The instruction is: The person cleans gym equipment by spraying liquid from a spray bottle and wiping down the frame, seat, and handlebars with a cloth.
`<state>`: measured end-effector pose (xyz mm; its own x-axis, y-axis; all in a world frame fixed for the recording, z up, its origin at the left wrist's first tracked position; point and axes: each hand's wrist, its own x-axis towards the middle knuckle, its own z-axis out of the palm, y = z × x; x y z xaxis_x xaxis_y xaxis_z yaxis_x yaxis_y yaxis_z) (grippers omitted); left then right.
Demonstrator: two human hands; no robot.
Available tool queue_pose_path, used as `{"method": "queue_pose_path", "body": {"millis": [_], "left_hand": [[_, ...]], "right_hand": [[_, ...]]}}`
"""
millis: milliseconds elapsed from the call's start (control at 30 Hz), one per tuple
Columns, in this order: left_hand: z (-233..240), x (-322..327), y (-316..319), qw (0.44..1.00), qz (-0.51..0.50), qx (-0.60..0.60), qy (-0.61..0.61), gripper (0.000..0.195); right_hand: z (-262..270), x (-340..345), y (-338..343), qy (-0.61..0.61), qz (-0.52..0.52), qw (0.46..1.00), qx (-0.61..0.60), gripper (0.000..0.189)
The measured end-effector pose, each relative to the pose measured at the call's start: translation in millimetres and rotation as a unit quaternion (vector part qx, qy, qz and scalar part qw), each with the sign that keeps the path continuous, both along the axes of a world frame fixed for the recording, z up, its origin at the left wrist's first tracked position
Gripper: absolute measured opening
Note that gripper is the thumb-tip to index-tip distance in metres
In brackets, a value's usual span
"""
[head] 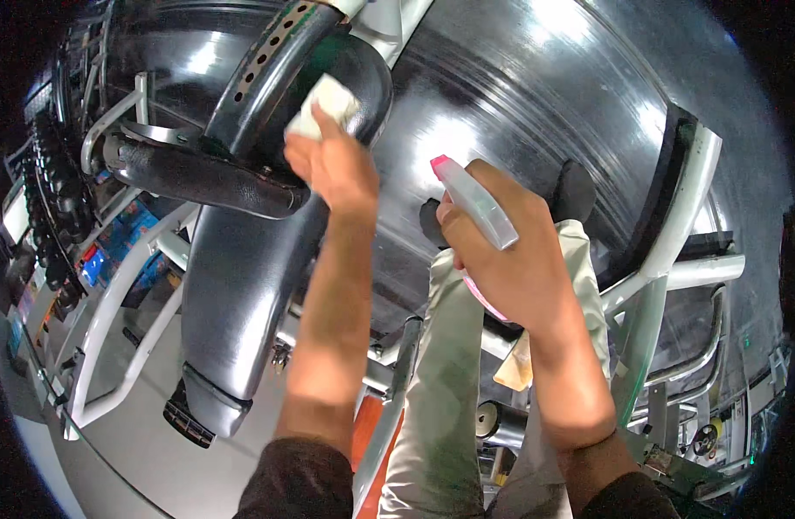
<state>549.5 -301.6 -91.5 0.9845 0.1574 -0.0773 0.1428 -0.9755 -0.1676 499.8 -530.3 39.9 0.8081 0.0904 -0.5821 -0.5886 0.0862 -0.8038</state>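
My left hand [332, 156] grips a folded pale cloth [324, 107] and holds it at the black padded cushion [368, 81] of a gym machine, beside a curved metal bar with holes [261, 61]. The fingers partly hide where cloth and pad meet. In my right hand [511, 240] is a spray bottle with a clear trigger head [478, 201] and a pink nozzle, which points up and to the left; most of its body is hidden by the hand. A long black padded seat [241, 292] lies below my left hand.
A black padded arm [202, 172] juts out left of my left hand. White frame tubes [105, 324] stand at the left, and a thick white tube [679, 201] at the right. My legs [443, 389] are below, with dark shoes on a glossy black surface [488, 84].
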Motion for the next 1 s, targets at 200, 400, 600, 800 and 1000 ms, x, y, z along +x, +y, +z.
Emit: {"method": "queue_pose_path", "body": {"millis": [200,400,600,800,1000], "left_hand": [[12.3,-14.3,-20.1,0.994,0.071,-0.001,0.079,0.064],[-57.7,135.6,39.3,0.978,0.138,0.019,0.157,0.045],[-58.9,130.8,44.7,0.983,0.122,0.097,0.097,0.034],[7.6,26.0,2.3,0.995,0.09,0.036,-0.006,0.044],[0.5,32.4,-0.5,0.995,0.089,0.037,0.034,0.044]], "right_hand": [[-6.1,1.8,-5.6,-0.023,0.028,0.999,-0.039,0.011],[-1.3,2.4,-0.3,-0.008,-0.033,0.999,0.029,0.011],[3.6,8.8,0.6,0.009,0.0,1.0,0.01,0.021],[-5.6,0.7,-6.7,-0.091,-0.035,0.994,-0.045,0.013],[1.1,4.7,-15.9,0.004,0.0,1.0,-0.007,0.011]]}}
